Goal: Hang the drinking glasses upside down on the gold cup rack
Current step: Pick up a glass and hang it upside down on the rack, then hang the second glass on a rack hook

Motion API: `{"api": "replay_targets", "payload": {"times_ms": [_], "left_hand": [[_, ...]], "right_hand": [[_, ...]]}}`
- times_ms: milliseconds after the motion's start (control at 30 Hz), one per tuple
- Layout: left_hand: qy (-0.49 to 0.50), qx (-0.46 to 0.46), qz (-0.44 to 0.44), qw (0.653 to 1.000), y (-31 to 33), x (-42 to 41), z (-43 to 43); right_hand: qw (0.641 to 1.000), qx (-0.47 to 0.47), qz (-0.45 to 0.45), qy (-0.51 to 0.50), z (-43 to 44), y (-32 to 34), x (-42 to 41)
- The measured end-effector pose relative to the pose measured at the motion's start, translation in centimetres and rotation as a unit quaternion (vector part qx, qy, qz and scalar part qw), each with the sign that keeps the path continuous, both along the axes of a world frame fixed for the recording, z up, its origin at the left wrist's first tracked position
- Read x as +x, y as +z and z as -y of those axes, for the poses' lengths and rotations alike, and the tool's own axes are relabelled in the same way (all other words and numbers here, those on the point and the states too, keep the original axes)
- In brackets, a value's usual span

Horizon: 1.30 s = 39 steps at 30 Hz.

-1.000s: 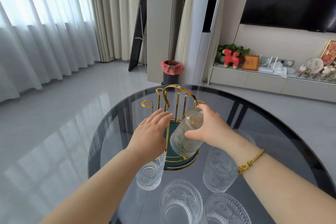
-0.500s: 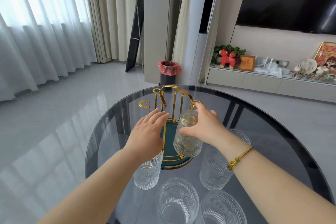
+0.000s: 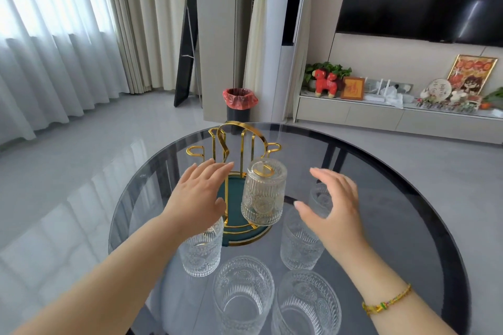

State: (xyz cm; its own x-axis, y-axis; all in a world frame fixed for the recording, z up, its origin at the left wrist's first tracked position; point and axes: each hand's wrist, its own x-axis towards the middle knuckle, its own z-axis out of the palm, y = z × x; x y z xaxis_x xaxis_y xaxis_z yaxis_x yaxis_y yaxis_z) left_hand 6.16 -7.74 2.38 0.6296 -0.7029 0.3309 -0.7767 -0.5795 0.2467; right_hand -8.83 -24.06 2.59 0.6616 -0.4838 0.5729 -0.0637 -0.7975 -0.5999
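With one ribbed clear drinking glass (image 3: pixel 263 196) inverted on a gold wire cup rack (image 3: pixel 239 144) prong to drain, left hand (image 3: pixel 198 198) and right hand (image 3: pixel 333 207) hover open, empty.

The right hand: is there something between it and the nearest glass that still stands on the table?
Nothing visible. The right hand is open above the upright glass, with another glass behind its fingers. The hung glass on the gold rack is off to the side.

One camera, worn on the person's head, looks forward and down across the round glass table (image 3: pixel 408 198). Both forearms enter from 6 o'clock, close below the lens; the television wall (image 3: pixel 353 62) lies far off toward 1 o'clock.
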Motion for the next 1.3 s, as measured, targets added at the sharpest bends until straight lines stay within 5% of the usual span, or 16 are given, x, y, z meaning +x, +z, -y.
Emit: {"api": "replay_targets", "payload": {"times_ms": [100, 200, 533, 667, 1300], "left_hand": [[-0.002, -0.015, 0.022, 1.000, -0.1, -0.5, 0.4], [-0.011, -0.014, 0.037, 0.999, -0.3, -1.2, 1.1], [0.033, 0.054, 0.057, 0.996, -0.3, -1.2, 2.2], [0.053, 0.055, 0.053, 0.996, -0.1, -0.6, 2.1], [0.035, 0.060, 0.010, 0.998, 0.5, 0.8, 0.4]], "right_hand": [[0.999, -0.004, 0.030, -0.026, 0.4, -2.4, -2.1], [0.995, 0.092, 0.026, -0.037, 1.0, -4.8, -3.6], [0.945, 0.307, -0.110, 0.012, 1.2, -10.1, -3.8], [0.944, 0.288, -0.161, 0.003, 1.1, -10.9, -2.3], [0.945, 0.299, -0.128, 0.032, 1.8, -9.0, -3.0]]}}
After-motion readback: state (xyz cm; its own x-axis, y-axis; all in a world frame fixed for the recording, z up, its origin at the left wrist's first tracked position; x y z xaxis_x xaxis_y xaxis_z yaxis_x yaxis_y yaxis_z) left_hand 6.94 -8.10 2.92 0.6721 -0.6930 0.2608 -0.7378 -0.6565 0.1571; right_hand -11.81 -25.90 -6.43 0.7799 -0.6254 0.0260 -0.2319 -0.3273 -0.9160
